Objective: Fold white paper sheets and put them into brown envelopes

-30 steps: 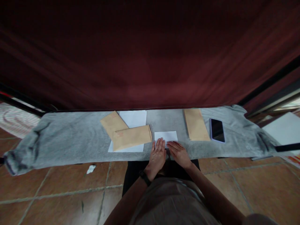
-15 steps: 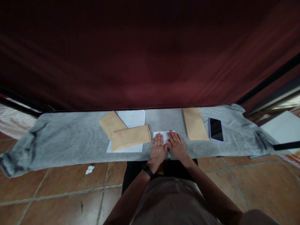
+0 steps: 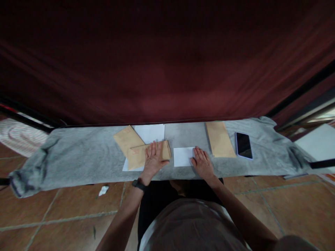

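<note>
A small white paper (image 3: 183, 157) lies flat in front of me, with my right hand (image 3: 202, 164) resting on its right edge, fingers stretched out. To the left, my left hand (image 3: 152, 160) lies with fingers spread on a brown envelope (image 3: 136, 158). That envelope overlaps a second brown envelope (image 3: 127, 137) and larger white sheets (image 3: 154, 132) beneath. Another brown envelope (image 3: 220, 140), or a stack of them, lies to the right of my right hand.
A phone (image 3: 244, 145) lies at the right on the grey cloth (image 3: 86, 157) covering a narrow surface. A dark red curtain (image 3: 167, 76) hangs behind it. On the tiled floor at the lower left is a crumpled white scrap (image 3: 103, 190).
My left hand has moved left from the small white paper onto the brown envelope. More of the white paper now shows, while my right hand remains at its right side.
</note>
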{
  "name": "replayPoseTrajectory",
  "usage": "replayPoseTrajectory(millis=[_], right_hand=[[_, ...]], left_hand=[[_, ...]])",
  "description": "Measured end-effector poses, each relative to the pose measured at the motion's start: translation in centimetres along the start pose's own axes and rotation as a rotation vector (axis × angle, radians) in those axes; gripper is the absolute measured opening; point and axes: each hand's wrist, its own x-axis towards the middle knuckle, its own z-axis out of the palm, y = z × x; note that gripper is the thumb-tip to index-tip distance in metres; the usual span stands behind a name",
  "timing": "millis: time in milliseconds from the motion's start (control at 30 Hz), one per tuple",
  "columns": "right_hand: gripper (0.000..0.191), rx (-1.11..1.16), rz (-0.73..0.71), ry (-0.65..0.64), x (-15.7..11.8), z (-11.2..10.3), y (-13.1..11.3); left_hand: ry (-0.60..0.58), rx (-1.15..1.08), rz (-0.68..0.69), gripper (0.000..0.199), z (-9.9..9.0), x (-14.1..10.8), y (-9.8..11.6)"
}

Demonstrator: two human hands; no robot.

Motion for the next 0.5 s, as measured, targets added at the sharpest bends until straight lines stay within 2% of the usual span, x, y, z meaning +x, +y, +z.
replayPoseTrajectory(millis=[133, 233, 400, 500], right_hand=[[0.058, 0.028, 0.002, 0.015, 0.0, 0.1, 0.1], [0.057, 0.062, 0.005, 0.019, 0.0, 0.1, 0.1], [0.056, 0.089, 0.015, 0.013, 0.1, -0.1, 0.0], [0.055, 0.112, 0.022, 0.008, 0.1, -0.4, 0.0]], left_hand=[[-0.183, 0.006, 0.004, 0.119, -0.7, 2.1, -1.8], [-0.247, -0.009, 0.041, 0.117, -0.8, 3.0, -2.1], [-0.177, -0.012, 0.135, 0.113, -1.3, 3.3, -1.9], [-0.116, -0.007, 0.135, 0.113, -1.9, 2.9, -1.5]])
